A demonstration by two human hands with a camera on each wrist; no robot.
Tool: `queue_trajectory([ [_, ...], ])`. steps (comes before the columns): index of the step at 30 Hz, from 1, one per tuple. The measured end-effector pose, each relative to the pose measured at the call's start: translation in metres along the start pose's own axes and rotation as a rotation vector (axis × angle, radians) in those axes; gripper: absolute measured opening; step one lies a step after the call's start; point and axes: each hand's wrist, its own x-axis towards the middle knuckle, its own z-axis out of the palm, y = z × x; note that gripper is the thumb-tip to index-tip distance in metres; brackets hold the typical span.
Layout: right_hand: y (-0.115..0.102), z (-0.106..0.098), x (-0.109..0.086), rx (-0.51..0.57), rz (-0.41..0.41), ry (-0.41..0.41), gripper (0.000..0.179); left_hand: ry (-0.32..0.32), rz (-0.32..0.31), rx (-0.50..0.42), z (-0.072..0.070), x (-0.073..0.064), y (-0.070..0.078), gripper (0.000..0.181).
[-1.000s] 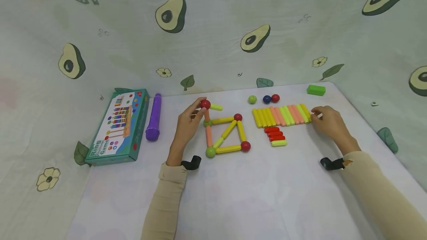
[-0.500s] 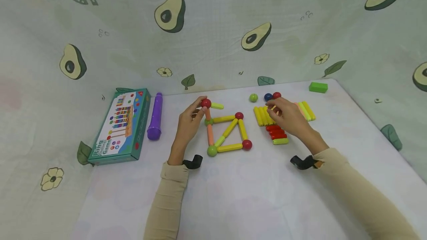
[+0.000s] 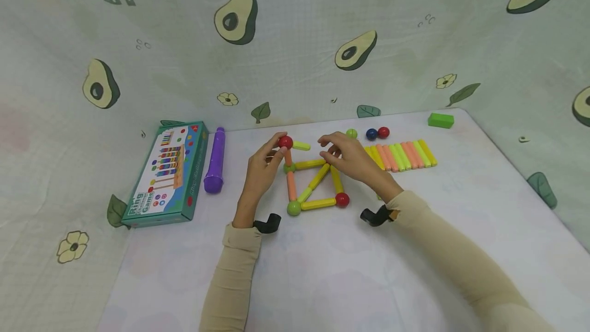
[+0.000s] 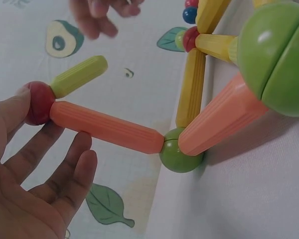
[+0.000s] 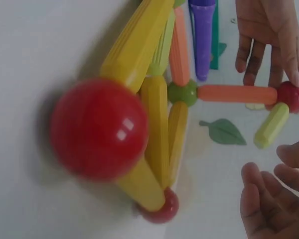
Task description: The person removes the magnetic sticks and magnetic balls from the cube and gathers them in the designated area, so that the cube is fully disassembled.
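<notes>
The right hand (image 3: 352,159) has gone left, away from the neat row of yellow, orange and light green sticks (image 3: 403,156) near the far right corner of the worktop (image 3: 322,275). It is now close to the shape, with its fingers apart and holding nothing. The left hand (image 3: 259,170) has stayed put.

The biggest thing being worked on is the frame of shiny, plastic-looking sticks and balls (image 3: 319,204), lying toward the far edge, about midway between the sides. It looks stiff and light, but the joins could pop apart if bumped, so move it slowly and hold it by a ball at a corner.

A straight, grooved orange stick (image 4: 107,127) goes up from a smooth green ball (image 4: 175,158) at the frame's far left corner. It looks hard and easy to lift; the grooves should help you grip its middle.

A short light green stick (image 4: 79,76) pokes out sideways from the top, held up only at one end, so it may droop. Pinch it by its loose end.

The round red ball (image 4: 41,103) on top is pinched in the left hand's fingers. It looks slippery, so squeeze both sides.
</notes>
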Motion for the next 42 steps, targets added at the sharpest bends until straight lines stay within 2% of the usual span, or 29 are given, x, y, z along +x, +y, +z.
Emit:
queue_trajectory([
  [7, -0.004, 0.017, 0.017, 0.152, 0.072, -0.050, 0.041, -0.009, -0.014, 0.001, 0.001, -0.001, 0.001, 0.042],
  [14, -0.007, 0.024, 0.022, 0.183, 0.091, 0.018, 0.035, -0.013, -0.004, -0.004, 0.003, 0.001, 0.002, 0.041],
  [17, -0.009, 0.025, 0.021, 0.159, 0.071, 0.063, 0.028, -0.012, 0.003, -0.002, 0.003, 0.002, 0.003, 0.041],
  [20, -0.012, 0.027, 0.021, 0.086, 0.049, 0.099, 0.024, -0.012, 0.016, 0.001, 0.004, 0.004, 0.004, 0.041],
  [25, -0.016, 0.031, 0.019, -0.022, 0.051, 0.096, 0.022, -0.004, 0.020, -0.001, 0.003, 0.004, 0.004, 0.040],
  [31, -0.013, 0.023, 0.001, -0.068, 0.024, 0.070, 0.025, -0.005, -0.006, 0.006, 0.002, -0.001, 0.002, 0.041],
  [37, 0.000, 0.001, -0.028, -0.078, -0.058, 0.093, 0.024, -0.006, 0.009, 0.015, 0.002, 0.000, 0.001, 0.041],
  [42, 0.008, -0.015, -0.053, -0.116, -0.096, 0.081, 0.022, -0.007, 0.005, 0.019, 0.001, 0.000, 0.000, 0.040],
])
